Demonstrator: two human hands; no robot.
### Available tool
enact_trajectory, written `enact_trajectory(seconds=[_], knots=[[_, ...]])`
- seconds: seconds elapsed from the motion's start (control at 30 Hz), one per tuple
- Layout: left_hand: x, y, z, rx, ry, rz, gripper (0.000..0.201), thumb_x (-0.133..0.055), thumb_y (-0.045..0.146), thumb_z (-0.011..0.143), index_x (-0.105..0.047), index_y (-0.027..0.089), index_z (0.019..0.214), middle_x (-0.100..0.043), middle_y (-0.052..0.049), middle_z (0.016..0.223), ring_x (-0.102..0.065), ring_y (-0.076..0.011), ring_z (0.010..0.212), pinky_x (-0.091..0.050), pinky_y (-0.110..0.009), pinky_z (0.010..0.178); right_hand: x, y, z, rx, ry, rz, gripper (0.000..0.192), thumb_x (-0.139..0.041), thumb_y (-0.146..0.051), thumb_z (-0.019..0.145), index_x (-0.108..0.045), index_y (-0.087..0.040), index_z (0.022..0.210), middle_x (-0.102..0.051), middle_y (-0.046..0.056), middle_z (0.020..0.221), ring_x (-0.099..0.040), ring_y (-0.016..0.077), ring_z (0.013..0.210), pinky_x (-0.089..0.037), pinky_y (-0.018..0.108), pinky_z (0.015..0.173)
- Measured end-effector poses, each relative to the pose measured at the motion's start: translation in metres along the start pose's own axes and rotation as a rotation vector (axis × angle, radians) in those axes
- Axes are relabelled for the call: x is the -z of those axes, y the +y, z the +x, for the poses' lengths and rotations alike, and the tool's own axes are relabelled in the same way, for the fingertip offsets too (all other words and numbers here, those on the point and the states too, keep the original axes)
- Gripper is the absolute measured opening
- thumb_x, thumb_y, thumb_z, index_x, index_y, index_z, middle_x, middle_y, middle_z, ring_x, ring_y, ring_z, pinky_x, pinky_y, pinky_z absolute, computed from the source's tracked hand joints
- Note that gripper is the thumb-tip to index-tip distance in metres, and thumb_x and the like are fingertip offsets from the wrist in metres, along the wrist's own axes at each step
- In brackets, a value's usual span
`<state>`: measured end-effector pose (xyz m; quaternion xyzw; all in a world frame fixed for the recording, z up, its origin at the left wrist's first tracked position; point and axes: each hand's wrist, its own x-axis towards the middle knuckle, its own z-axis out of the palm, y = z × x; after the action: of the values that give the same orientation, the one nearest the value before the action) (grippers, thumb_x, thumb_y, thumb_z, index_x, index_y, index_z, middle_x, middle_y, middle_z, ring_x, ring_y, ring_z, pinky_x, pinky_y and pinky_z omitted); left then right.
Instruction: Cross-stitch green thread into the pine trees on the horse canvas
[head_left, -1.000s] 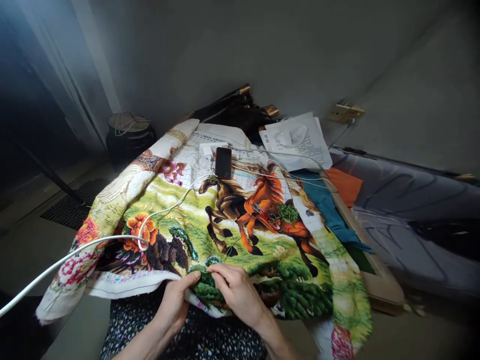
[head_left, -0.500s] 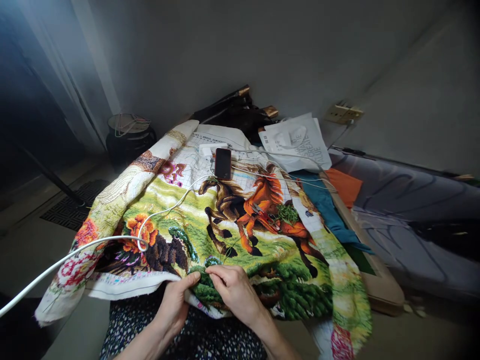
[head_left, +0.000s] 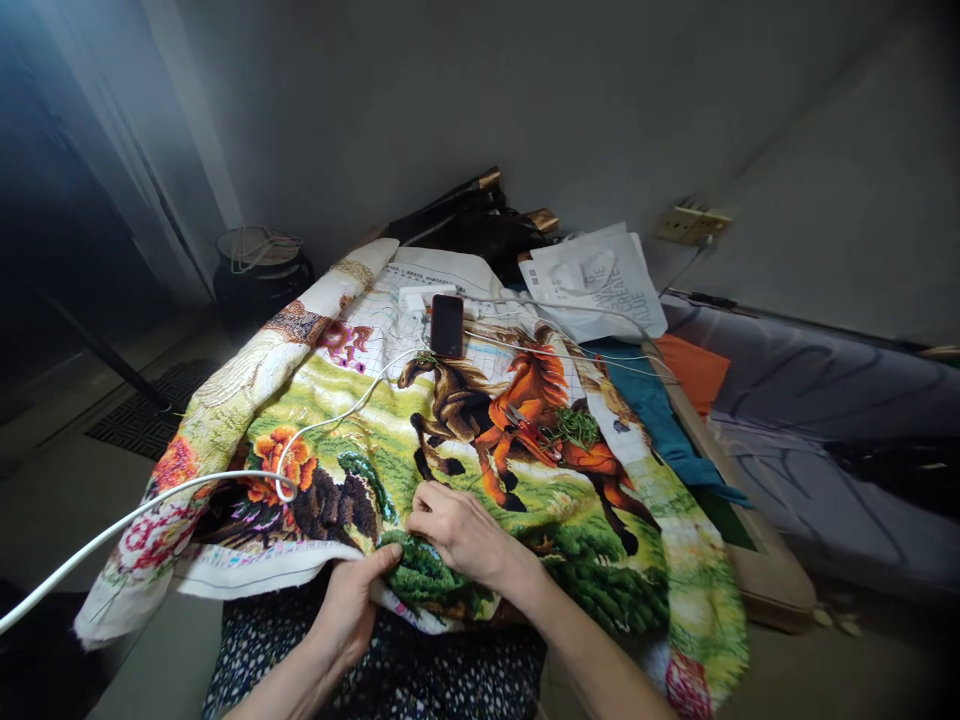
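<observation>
A large cross-stitch cloth (head_left: 375, 395) with running horses, flowers and green grass lies spread in front of me, its sides rolled. My left hand (head_left: 351, 595) grips its near edge, thumb on top beside a dark green stitched patch and fingers hidden underneath. Just above that patch, my right hand (head_left: 459, 532) is closed with fingertips pinched. Whatever they hold is too small to make out. A tangle of green thread (head_left: 576, 428) rests on the orange horse, beside red-handled scissors (head_left: 534, 430).
A phone (head_left: 447, 327) lies on the cloth by a white power strip (head_left: 426, 297). A thick white cable (head_left: 150, 500) loops across the left side. White bags (head_left: 596, 285) and a teal cloth (head_left: 645, 410) lie at right. A socket (head_left: 691, 222) is on the wall.
My right hand has moved up and slightly away from the near edge, fingers still pinched. My left hand keeps its hold on the cloth.
</observation>
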<state>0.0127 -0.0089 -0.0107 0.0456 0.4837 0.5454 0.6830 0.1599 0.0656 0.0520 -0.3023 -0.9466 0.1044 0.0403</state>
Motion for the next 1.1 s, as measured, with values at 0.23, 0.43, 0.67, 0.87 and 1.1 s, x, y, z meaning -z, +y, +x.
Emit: enact_trajectory(seconds=[0.23,0.43,0.67,0.87,1.1], knots=[[-0.001,-0.001,0.0,-0.007,-0.015,-0.043,0.038,-0.083,0.02,0.051,-0.074,0.011,0.087,-0.077,-0.009,0.082,-0.069,-0.0276,0.092,-0.05,-0.038,0.088,-0.006,0.026,0.011,0.149,0.049,0.261,0.019,-0.057,-0.01,0.088,-0.072,-0.022,0.086,-0.054,0.0,0.081,-0.05,0.0125,0.074,-0.032,0.022,0.059],[-0.001,-0.001,0.001,-0.018,-0.027,-0.041,0.043,-0.083,0.02,0.053,-0.073,0.011,0.093,-0.077,-0.009,0.084,-0.067,-0.0294,0.099,-0.048,-0.041,0.094,-0.009,0.033,0.014,0.139,0.043,0.375,0.021,-0.061,-0.007,0.084,-0.075,-0.022,0.085,-0.055,-0.002,0.08,-0.053,0.0112,0.073,-0.034,0.02,0.06],[-0.001,-0.002,0.004,-0.044,-0.028,-0.035,0.048,-0.083,0.019,0.052,-0.072,0.011,0.097,-0.077,-0.009,0.085,-0.067,-0.0302,0.1,-0.047,-0.043,0.095,-0.011,0.034,0.015,0.136,0.037,0.409,0.021,-0.061,-0.009,0.084,-0.075,-0.024,0.085,-0.057,-0.002,0.079,-0.054,0.0114,0.073,-0.036,0.021,0.062],[-0.002,-0.002,0.005,-0.054,-0.04,-0.035,0.041,-0.084,0.021,0.05,-0.074,0.011,0.089,-0.076,-0.009,0.082,-0.067,-0.0284,0.095,-0.046,-0.043,0.096,-0.012,0.036,0.017,0.14,0.045,0.41,0.02,-0.061,-0.009,0.085,-0.075,-0.023,0.083,-0.057,-0.002,0.078,-0.055,0.0109,0.072,-0.037,0.02,0.062],[-0.001,0.0,0.006,-0.034,-0.045,-0.03,0.026,-0.083,0.02,0.049,-0.075,0.011,0.073,-0.074,-0.006,0.074,-0.065,-0.0219,0.08,-0.048,-0.035,0.083,-0.008,0.012,0.007,0.149,0.079,0.196,0.017,-0.055,-0.007,0.087,-0.068,-0.018,0.087,-0.059,0.002,0.082,-0.054,0.0145,0.077,-0.039,0.023,0.064]])
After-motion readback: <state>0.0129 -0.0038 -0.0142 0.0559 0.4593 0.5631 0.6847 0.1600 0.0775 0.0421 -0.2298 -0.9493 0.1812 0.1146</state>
